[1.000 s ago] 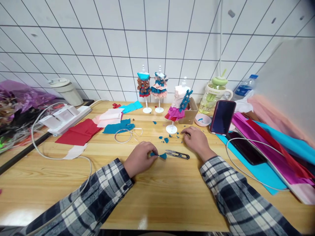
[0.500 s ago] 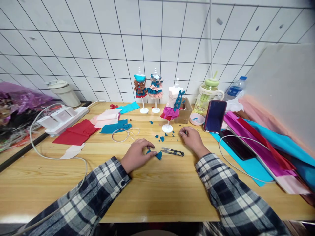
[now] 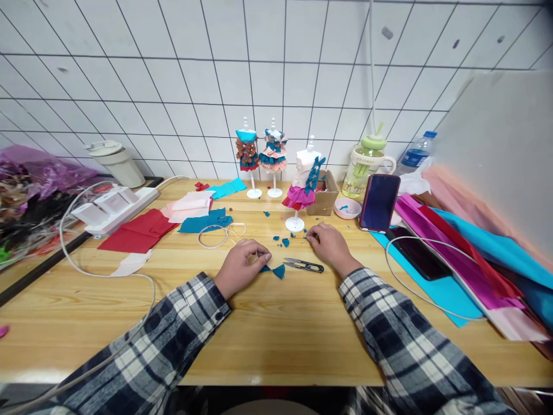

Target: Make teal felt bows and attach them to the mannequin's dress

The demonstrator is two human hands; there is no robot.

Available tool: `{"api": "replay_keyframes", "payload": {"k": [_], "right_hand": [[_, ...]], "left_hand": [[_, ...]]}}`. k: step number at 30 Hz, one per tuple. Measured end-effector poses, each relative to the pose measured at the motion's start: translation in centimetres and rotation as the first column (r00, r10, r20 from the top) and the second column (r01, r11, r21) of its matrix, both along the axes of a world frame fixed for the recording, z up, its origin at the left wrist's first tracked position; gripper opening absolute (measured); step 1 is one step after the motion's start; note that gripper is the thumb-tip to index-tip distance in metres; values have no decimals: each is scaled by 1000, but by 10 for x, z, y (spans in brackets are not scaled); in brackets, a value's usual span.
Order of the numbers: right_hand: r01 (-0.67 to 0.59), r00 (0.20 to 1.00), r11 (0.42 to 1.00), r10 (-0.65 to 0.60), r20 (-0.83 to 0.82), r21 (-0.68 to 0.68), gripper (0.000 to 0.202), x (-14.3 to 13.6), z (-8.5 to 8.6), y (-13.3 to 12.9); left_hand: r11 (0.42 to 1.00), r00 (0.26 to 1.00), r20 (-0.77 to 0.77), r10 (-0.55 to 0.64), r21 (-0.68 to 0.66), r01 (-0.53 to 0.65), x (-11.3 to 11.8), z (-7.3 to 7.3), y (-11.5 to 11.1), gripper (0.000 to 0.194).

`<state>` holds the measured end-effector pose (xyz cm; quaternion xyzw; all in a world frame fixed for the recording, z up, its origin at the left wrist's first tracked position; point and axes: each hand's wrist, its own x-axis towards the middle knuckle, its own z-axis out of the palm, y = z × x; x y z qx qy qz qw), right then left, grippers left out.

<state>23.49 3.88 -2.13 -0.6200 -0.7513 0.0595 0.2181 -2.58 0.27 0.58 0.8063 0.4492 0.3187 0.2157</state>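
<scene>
My left hand (image 3: 242,266) rests on the table with thumb and fingertips pressed together, beside a small teal fabric bow (image 3: 279,271); what the fingertips hold, if anything, is too small to make out. Black thread snips (image 3: 305,265) lie just right of the bow. My right hand (image 3: 328,245) is pinched closed near several teal scraps (image 3: 286,242), its fingertips low over the table; anything between them is too small to name. Behind the scraps stands a white mini dress form (image 3: 306,164) with a pink and magenta skirt and a teal ruffle.
Two dressed forms (image 3: 273,151) stand by the tiled wall, a cardboard box (image 3: 326,196) and pink bowl (image 3: 347,208) to their right. An upright phone (image 3: 379,203) and fabrics (image 3: 466,253) lie right; red cloth (image 3: 136,230) and a power strip (image 3: 116,210) are left.
My right hand has moved left, closer to the scraps. My left fingertips have drawn back off the teal bow, uncovering more of it. The view has shifted slightly.
</scene>
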Motion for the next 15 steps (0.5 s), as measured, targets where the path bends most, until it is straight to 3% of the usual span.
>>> {"api": "replay_keyframes", "payload": {"k": [7,15], "right_hand": [[-363,897,930,365,-249,55,9,-28,13,-23],[-400,858,910,413,-305,106,7,-49,17,-37]], "left_hand": [[995,994,-57,-91,37,93,4,2,-7,32],[999,996,-90,-24,44,28,9,0,-10,24]]}}
